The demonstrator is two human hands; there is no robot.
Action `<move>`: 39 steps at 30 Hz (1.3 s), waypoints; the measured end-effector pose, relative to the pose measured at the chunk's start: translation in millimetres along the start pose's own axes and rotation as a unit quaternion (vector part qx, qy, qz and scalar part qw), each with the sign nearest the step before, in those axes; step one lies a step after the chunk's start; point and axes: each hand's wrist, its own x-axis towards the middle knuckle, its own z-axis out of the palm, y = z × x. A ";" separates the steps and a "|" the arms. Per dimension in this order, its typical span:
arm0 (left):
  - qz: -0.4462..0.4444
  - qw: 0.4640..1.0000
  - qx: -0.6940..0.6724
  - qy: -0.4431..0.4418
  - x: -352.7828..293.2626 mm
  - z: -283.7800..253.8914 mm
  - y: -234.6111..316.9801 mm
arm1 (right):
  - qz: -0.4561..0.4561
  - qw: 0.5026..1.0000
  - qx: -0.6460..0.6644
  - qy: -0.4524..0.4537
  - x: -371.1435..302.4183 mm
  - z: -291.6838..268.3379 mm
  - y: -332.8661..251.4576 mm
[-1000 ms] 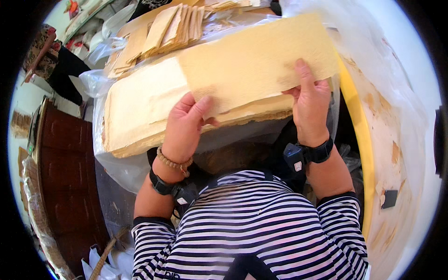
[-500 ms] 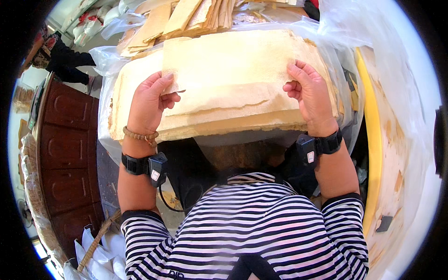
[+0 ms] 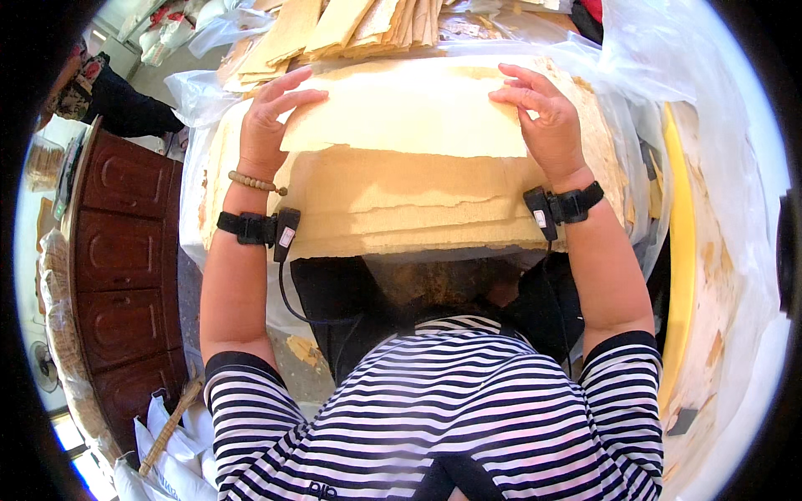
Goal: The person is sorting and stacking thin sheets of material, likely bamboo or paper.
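Observation:
A thin, pale yellow sheet (image 3: 409, 113) lies over the far part of a thick stack of tan sheets (image 3: 409, 179). My left hand (image 3: 271, 117), wearing a beaded bracelet, is at its left edge with fingers stretched out and apart. At the right edge, my right hand (image 3: 547, 117) has its fingers spread, tips touching or just over the sheet. The sheet's lower edge is slightly uneven. Below it, the stack shows several layered, ragged edges.
Behind the stack, more tan pieces (image 3: 359, 29) lean in a pile. Clear plastic film (image 3: 643, 125) surrounds it. A yellow edge (image 3: 681, 250) runs along the right; a dark red wooden cabinet (image 3: 121, 259) stands left. A person in dark trousers (image 3: 125, 100) is at far left.
Both hands have moved farther away from me along the sheet. Their pinching fingers have spread apart. The sheet's near edge now shows clearly across the stack.

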 end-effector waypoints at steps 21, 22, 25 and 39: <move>0.012 0.959 0.246 -0.139 2.4 1.5 -8.3 | -0.013 0.993 -0.012 -0.118 10.4 9.5 -70.7; 0.011 0.959 0.248 -0.136 1.9 2.2 -9.3 | -0.016 0.992 -0.021 -0.127 9.7 13.0 -73.4; 0.020 0.959 0.239 -0.149 2.0 4.0 -10.9 | -0.031 0.983 -0.055 -0.174 -3.3 27.2 -74.9; -0.131 0.976 0.170 -0.029 -38.5 -68.4 5.3 | 0.013 0.941 -0.173 -0.291 -26.0 51.4 -73.5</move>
